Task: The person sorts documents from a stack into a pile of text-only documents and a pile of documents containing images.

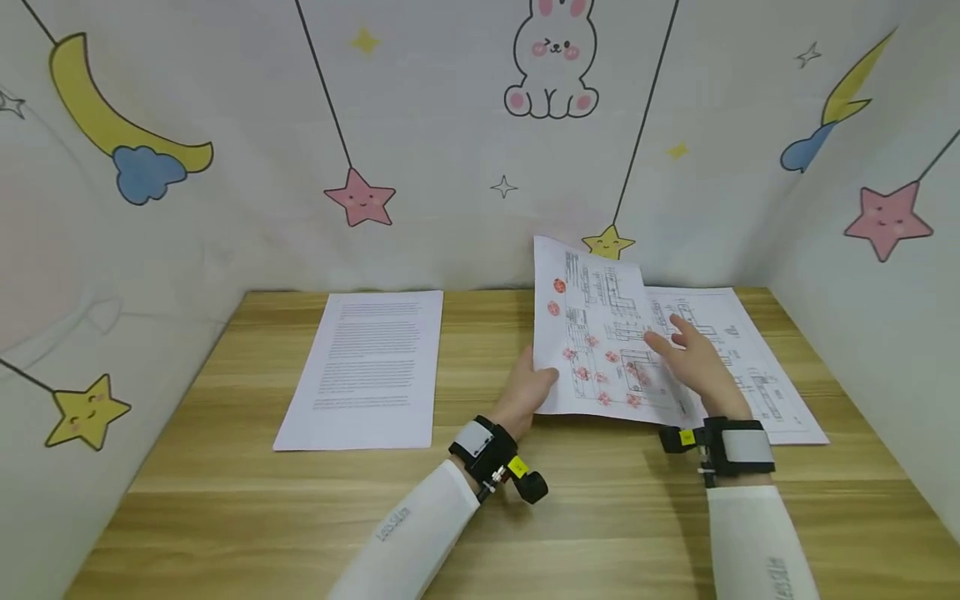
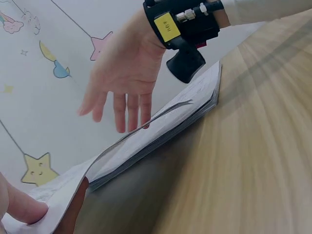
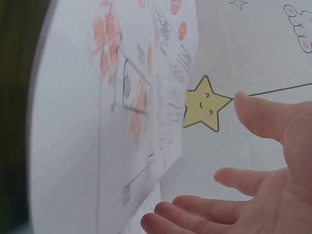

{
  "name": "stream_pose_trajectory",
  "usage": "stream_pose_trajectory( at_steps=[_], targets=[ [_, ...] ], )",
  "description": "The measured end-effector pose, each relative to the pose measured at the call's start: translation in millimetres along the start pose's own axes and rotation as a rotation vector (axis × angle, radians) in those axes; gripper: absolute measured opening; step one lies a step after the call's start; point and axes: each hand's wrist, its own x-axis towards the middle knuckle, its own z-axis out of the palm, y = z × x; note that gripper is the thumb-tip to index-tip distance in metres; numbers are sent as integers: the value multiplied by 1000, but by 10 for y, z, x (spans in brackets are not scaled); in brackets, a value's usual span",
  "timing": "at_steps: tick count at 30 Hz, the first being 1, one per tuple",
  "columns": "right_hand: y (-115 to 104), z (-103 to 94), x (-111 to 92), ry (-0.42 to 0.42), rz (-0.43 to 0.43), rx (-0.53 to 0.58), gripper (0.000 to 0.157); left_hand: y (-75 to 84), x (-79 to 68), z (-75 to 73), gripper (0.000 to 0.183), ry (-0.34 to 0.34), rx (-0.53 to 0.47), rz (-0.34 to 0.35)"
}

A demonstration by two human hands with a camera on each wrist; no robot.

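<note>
In the head view my left hand point(image 1: 522, 390) pinches the left edge of a printed sheet point(image 1: 600, 333) with line drawings and red marks, thumb on top. That sheet is lifted and bends over a stack of drawing sheets point(image 1: 772, 392) on the right of the table. My left thumb point(image 2: 27, 207) lies on the paper in the left wrist view, with a finger beneath it. The right hand point(image 1: 693, 362) hovers over the sheet's right part, fingers spread and holding nothing. In the right wrist view the right hand's fingers point(image 3: 209, 209) stand apart from the paper.
A sheet of printed text point(image 1: 367, 367) lies on the left of the wooden table point(image 1: 600, 508). A white wall point(image 1: 450, 108) with cartoon stars and a rabbit rises directly behind the table, and side walls stand at left and right.
</note>
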Motion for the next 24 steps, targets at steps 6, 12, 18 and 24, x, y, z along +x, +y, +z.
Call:
stream_pose_trajectory(
  at_steps=[6, 12, 18, 24],
  targets=[
    [-104, 184, 70, -60, 11, 248, 92, 65, -103, -296, 50, 17, 19, 17],
    [-241, 443, 97, -93, 18, 486, 83, 82, -223, -495, 53, 10, -15, 32],
    [-312, 630, 101, -30, 16, 574, 60, 68, -296, -652, 54, 58, 2, 31],
    [-305, 729, 121, 19, -11, 454, 53, -9, -306, -788, 47, 51, 58, 24]
  ],
)
